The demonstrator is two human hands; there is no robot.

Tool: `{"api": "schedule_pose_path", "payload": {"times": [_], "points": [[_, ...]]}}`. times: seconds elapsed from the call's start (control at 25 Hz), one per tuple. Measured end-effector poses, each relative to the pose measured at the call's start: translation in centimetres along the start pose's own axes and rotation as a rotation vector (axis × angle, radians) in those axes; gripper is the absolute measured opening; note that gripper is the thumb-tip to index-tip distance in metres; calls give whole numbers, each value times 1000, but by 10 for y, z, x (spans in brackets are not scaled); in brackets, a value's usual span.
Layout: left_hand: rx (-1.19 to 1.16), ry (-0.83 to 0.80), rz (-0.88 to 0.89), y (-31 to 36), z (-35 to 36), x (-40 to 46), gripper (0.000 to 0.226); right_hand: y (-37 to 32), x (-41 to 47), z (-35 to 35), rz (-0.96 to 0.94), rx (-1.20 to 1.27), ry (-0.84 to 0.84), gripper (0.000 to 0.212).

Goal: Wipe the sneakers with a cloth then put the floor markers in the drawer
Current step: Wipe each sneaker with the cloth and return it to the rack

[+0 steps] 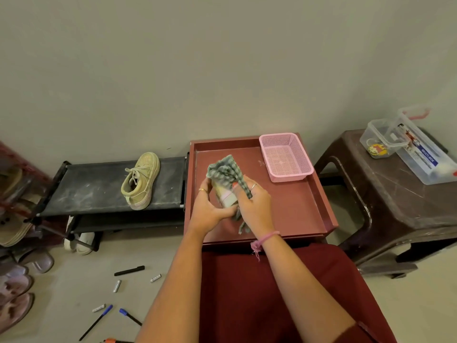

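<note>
Maroon tray-top table against beige wall

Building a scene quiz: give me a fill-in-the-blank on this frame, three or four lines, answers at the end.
1. The right hand rubs a checked ____ over the sneaker held by the left hand.
2. The other sneaker lies on the black shoe ____.
3. The pink basket sits in a corner of the open red ____.
4. The markers lie scattered on the ____.

Missing words: cloth; rack; drawer; floor.
</note>
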State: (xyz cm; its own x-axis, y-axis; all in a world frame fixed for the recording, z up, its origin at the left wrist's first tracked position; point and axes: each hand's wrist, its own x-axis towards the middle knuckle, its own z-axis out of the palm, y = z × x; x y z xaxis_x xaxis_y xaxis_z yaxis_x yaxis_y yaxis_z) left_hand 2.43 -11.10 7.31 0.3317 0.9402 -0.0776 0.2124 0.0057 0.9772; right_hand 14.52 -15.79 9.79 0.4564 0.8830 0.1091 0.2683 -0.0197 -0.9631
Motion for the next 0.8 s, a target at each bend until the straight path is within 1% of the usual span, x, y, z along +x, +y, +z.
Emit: {"api": "schedule_pose_path", "payload": {"times": [0.04,0.12,0.16,0.2,0.28,0.32,0.36,0.4,0.48,0.52,0.56,0.6,0.72,0.76,0.8], "points": [[12,-2,-12,-2,-4,-2,92,-1,6,2,102,53,0,15],[48,4,-24,-8,-11,-7,99,2,17,4,298,153,40,26],[69,7,-27,-9,-14,-9,103,5,19,5,342,161,50,30],[81,4,-26,-11,-17,-11,106,6,16,6,334,135,37,30],[102,-17,-17,-14,-24,-12,109,6,-1,13,190,6,-67,18],[117,-27,-10,-15,-27,-13,109,6,-12,16,87,-73,-143,21],[131,-31,-7,-17,-29,-13,108,8,-20,17,-13,-154,-208,29],[135,-27,-7,-18,-31,-15,107,7,-26,16,-92,-219,-239,35],[131,-4,0,-20,-31,-16,102,2,-26,15,-147,-256,-226,33],[120,10,1,-20,-30,-17,100,-1,-22,16,-125,-237,-208,26],[108,22,-1,-19,-29,-17,101,-2,-13,18,-68,-221,-192,18],[89,37,-2,-19,-26,-17,101,-1,0,20,5,-217,-170,15],[94,78,9,-23,-19,-20,105,5,39,23,243,-209,-140,22],[99,79,15,-25,-17,-22,106,5,41,24,266,-200,-147,24],[101,77,19,-28,-16,-23,107,4,36,25,250,-190,-165,24]]}}
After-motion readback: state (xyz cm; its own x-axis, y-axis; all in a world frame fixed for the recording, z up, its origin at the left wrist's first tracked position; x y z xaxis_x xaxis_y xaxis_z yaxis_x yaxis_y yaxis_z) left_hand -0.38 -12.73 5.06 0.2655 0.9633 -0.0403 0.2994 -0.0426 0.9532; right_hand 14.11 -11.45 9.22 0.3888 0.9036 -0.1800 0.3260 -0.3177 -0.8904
